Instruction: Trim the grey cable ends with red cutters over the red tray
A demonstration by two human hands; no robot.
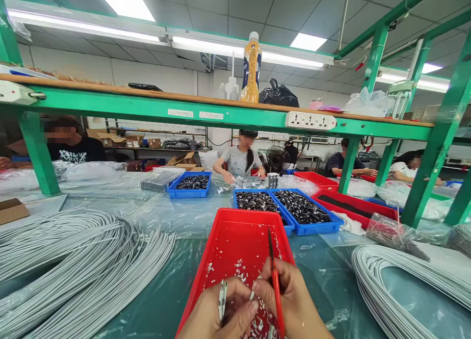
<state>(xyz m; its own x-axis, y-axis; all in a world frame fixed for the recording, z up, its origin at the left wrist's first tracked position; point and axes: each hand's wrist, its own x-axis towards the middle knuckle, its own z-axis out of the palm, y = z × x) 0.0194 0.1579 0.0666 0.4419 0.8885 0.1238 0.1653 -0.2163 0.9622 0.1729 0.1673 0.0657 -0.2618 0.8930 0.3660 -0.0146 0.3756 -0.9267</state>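
Both of my hands meet over a red tray [231, 226] strewn with small silvery-white scraps [241, 270]. My left hand [221, 312] is closed, and a short pale strip with small dark marks [222, 299] sticks up from its fingers. Between the fingertips of the two hands is a small white piece [251, 295], like a cable end; its far part is hidden. Closed as well, my right hand [290, 295] holds a slim red-handled tool [275, 292] with a dark pointed tip, aimed up and away. Whether the tool is tweezers or a blade I cannot tell.
Bundles of grey cable lie at left [88, 260] and right [408, 275]. Beyond the tray, blue bins [316, 228] hold small black parts. A green shelf frame [147, 103] spans overhead, carrying a yellow bottle [251, 69]. Other people work across the table.
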